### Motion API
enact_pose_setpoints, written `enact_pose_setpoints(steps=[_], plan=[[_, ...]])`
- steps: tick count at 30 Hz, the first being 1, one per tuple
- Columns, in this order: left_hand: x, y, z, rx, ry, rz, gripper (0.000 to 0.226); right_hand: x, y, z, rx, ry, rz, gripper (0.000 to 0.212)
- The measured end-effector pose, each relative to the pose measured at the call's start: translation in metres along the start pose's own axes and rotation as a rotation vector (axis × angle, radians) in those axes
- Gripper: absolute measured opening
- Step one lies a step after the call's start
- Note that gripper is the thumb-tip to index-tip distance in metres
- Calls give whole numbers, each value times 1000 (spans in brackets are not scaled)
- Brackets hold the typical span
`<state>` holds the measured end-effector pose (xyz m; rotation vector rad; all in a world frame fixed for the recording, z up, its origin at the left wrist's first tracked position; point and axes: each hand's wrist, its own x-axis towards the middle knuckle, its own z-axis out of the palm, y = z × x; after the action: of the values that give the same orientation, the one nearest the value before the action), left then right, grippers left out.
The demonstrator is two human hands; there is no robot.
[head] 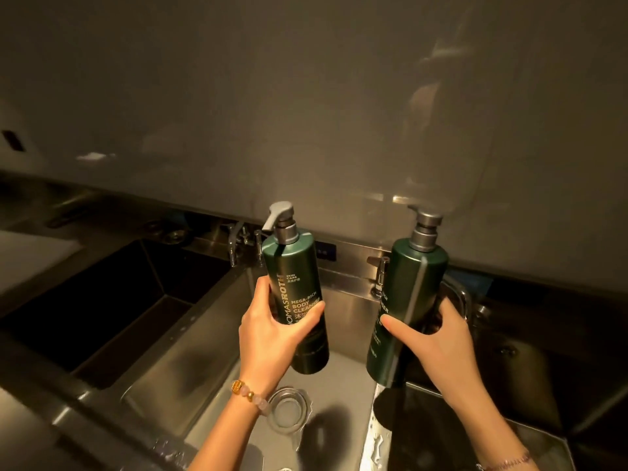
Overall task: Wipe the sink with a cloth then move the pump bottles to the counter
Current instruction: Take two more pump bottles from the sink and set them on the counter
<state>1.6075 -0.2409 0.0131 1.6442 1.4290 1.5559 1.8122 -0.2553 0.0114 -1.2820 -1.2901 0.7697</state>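
Two dark green pump bottles with grey pump heads are held upright in the air over the steel sink (190,362). My left hand (272,338) grips the left pump bottle (294,277), labelled body cleanser, around its lower half, above the middle basin. My right hand (438,345) grips the right pump bottle (411,294) low on its body, above the divider between the middle and right basins. No cloth is visible.
A round drain (289,407) lies in the middle basin below my left wrist. A dark basin (112,300) is to the left, another (452,423) to the right. Taps (238,243) and a small faucet (380,277) stand along the back ledge. A glossy wall rises behind.
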Motion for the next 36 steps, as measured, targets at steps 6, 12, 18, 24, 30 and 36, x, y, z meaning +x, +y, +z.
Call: enact_pose_setpoints(steps=[6, 12, 18, 24, 30, 36], plan=[[-45, 19, -19, 96, 99, -43, 52, -17, 1, -3, 35, -143, 8, 44], [-98, 36, -38, 153, 217, -99, 52, -39, 1, 6, 88, -308, -29, 45], [-144, 43, -80, 254, 361, -135, 58, -61, -13, 37, 134, -468, -92, 48], [-184, 59, -138, 294, 569, -178, 55, -91, -45, 89, 166, -643, -206, 41], [-230, 63, -213, 298, 771, -266, 54, -138, -73, 162, 202, -832, -314, 48], [-269, 55, -295, 347, 913, -320, 54, -197, -106, 237, 242, -967, -371, 53]])
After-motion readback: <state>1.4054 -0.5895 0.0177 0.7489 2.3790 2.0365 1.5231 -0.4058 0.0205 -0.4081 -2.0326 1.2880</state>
